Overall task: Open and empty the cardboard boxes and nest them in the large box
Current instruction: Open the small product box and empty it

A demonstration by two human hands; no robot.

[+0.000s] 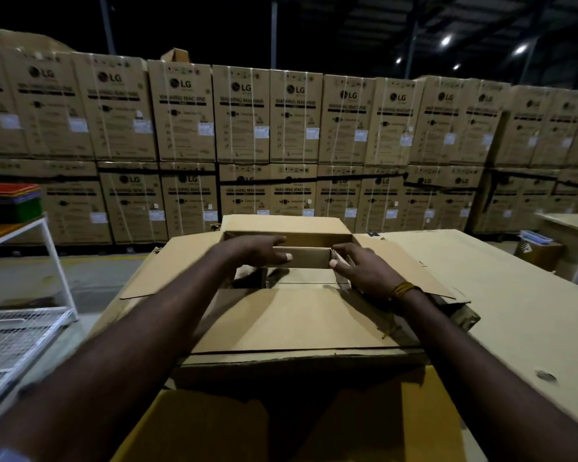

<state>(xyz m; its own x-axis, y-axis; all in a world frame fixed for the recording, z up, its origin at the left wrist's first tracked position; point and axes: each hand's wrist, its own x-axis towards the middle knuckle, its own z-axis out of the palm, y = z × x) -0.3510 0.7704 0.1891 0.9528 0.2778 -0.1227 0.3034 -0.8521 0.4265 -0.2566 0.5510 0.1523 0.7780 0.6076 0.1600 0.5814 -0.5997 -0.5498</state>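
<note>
Nearest carton [234, 425]: yellow-brown corrugated board at the bottom edge, below your forearms; its top looks open, inside in shadow.
Flat cardboard sheet [514, 321]: large, matte tan, covers the work surface to your right; a small dark scuff near its right edge.
Large box [291, 321]: plain brown corrugated board, all four top flaps folded outward; the near flap lies flat towards you, smooth with soft creases.
Left hand [257, 253]: your palm faces down, fingers extended over the left end of the small box, thumb on its near face; grasping it.
Right hand [364, 268]: your fingers curl around the right end of the same small box, thumb tip against its corner; grasping it.
Wrist thread [404, 290]: yellow-orange cord wound around your right wrist.
Small box [306, 256]: narrow, rectangular, plain cardboard, held level between both hands inside the large box's opening, near its far wall; whether it rests on anything below, you cannot tell.
White rack [52, 258]: left of you, thin white metal frame with a wire mesh shelf [14, 338] low down and an orange top surface.
Stacked trays [10, 201]: red over green plastic, sitting on the rack top.
Floor [90, 278]: grey, smooth concrete.
Back wall of cartons [247, 128]: two tiers of tall strapped cartons printed LG WASHING MACHINE, white labels on each.
Room: dim warehouse, dark ceiling, a few bright ceiling lamps [446, 40] upper right.
</note>
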